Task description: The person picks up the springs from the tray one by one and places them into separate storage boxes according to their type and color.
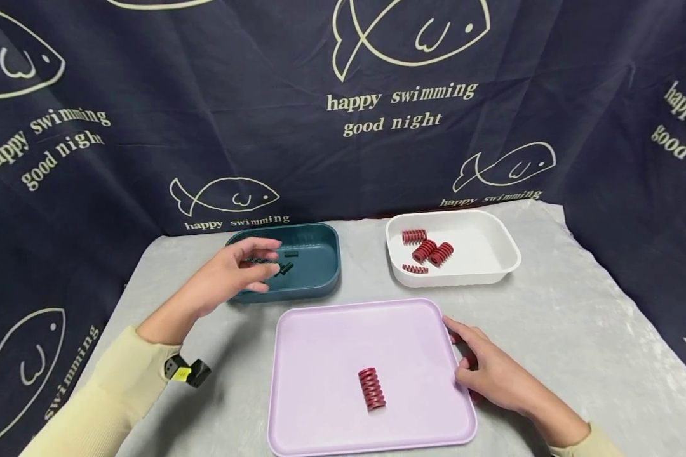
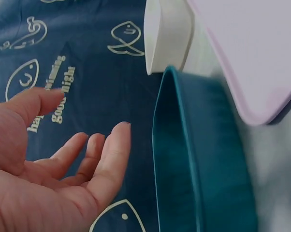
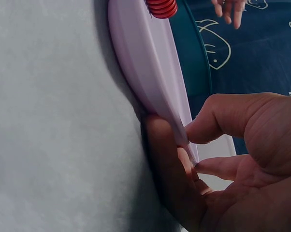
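My left hand (image 1: 228, 270) hovers over the teal bin (image 1: 320, 287) at the back left, fingers apart and loosely bent, holding nothing. Several small dark pieces, one a short cylinder (image 1: 291, 254), lie inside that bin, partly hidden by the hand. At the front centre, a lilac tray (image 1: 314, 374) carries one red coil spring (image 1: 372, 388), lying on its side. My right hand (image 1: 497, 374) grips the tray's right rim; in the right wrist view the thumb (image 3: 210, 121) presses the rim from above and a finger (image 3: 165, 150) reaches under it.
A white bin (image 1: 457, 279) stands at the back right with several red springs, among them an upper one (image 1: 414, 236). Grey cloth (image 1: 571, 285) covers the table. Dark blue printed curtains (image 1: 297, 127) enclose the back and sides.
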{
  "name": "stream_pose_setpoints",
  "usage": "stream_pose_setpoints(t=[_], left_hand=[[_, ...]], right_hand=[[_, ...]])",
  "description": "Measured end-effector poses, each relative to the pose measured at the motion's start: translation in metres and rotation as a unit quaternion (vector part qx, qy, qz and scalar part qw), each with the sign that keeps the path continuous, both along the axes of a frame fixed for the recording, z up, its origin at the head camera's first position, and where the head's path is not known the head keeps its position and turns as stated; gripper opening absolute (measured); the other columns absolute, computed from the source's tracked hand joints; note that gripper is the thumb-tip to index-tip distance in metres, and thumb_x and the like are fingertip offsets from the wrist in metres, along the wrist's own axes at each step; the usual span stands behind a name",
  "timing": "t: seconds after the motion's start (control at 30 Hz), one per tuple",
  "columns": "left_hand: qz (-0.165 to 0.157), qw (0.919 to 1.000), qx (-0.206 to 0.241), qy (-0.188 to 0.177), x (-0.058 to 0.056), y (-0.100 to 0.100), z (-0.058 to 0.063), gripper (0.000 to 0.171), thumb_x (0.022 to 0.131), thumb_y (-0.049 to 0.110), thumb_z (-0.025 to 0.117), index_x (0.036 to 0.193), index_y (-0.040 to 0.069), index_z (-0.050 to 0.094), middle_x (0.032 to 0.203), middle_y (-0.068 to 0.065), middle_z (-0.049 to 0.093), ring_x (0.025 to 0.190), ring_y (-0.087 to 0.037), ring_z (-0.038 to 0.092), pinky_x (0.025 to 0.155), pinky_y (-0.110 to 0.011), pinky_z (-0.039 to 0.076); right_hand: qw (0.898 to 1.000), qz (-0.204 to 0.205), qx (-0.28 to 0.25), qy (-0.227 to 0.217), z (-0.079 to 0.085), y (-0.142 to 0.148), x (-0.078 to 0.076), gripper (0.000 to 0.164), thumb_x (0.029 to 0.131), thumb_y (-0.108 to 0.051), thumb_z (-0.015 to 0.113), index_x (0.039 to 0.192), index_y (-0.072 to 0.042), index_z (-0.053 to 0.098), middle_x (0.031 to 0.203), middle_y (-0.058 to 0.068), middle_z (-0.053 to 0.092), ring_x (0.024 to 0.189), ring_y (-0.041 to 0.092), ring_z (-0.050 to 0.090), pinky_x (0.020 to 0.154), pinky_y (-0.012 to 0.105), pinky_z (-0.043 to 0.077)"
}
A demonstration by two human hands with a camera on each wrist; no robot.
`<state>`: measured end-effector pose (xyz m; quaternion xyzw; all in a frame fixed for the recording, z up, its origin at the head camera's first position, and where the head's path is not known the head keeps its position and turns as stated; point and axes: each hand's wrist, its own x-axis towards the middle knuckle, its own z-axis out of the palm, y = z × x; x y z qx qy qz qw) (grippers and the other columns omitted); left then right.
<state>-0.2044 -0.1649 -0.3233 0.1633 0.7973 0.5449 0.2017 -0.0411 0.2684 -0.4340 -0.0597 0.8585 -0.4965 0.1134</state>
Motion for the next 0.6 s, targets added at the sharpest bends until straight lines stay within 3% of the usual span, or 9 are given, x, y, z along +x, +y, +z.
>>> stream_pose_setpoints(t=[0.4,0.6], left_hand=[[-0.027,0.9984,-0.029,-0.04,0.052,-0.006,-0.018,0.062,0.097,0.024,0.073,0.149,0.001,0.048,0.143,-0.022,0.053,0.115,-0.036,0.064,0.081,-0.04,0.061],[-0.019,0.9949,-0.046,-0.087,0.071,-0.003,-0.03,0.071,0.095,0.026,0.075,0.151,-0.001,0.041,0.146,-0.025,0.046,0.109,-0.029,0.066,0.078,-0.041,0.061]], right_hand=[[1.0,-0.003,0.005,0.0,-0.002,-0.001,0.0,0.085,0.083,0.009,0.065,0.159,-0.001,0.03,0.131,0.023,0.042,0.066,0.015,0.053,0.046,0.033,0.053],[1.0,-0.003,0.001,-0.003,-0.002,0.0,-0.001,0.085,0.083,0.009,0.065,0.159,-0.001,0.03,0.131,0.023,0.042,0.065,0.015,0.054,0.045,0.033,0.053]])
